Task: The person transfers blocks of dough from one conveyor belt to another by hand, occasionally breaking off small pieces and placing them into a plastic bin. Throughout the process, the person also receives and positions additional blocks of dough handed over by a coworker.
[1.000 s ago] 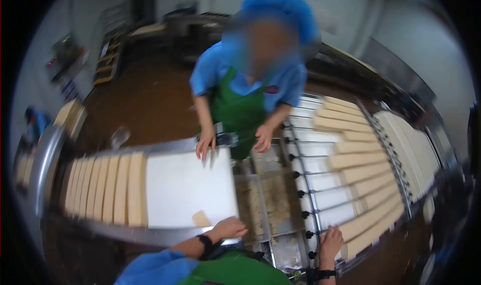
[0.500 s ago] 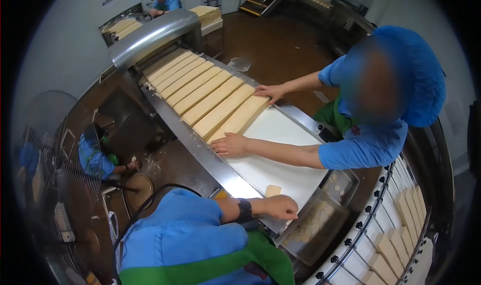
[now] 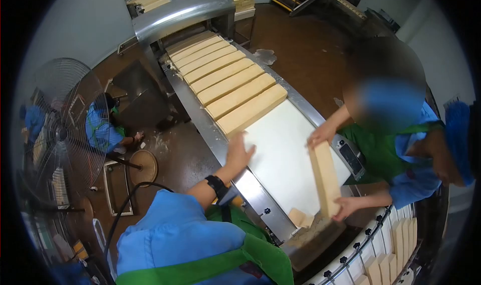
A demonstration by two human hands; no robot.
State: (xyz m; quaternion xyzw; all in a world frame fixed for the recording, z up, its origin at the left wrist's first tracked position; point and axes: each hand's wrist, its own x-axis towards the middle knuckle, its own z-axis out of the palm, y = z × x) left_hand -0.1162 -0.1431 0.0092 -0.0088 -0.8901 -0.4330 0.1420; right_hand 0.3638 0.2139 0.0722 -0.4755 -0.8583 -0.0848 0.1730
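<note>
My left hand [image 3: 238,154], with a black band on its wrist, is open over the near edge of the white conveyor belt [image 3: 278,145]. Its fingers are extended, thumb apart, and the fingertips are right at the near end of the front pale yellow dough slab [image 3: 253,110]. Several similar slabs lie side by side behind it. Across the belt, a co-worker's two hands hold a separate dough slab [image 3: 324,179] by its ends. A small dough scrap [image 3: 300,218] sits at the belt's end. My right hand is out of view.
A metal hood [image 3: 185,13] spans the belt's far end. A curved conveyor [image 3: 373,245] with more slabs runs at the lower right. On the left are a fan [image 3: 61,133] and a crouching person [image 3: 102,124]. A control panel [image 3: 350,157] is on the belt's right side.
My left hand has moved from the belt's near end up-left towards the row and opened. The co-worker has brought the front slab away from the row towards the belt's end.
</note>
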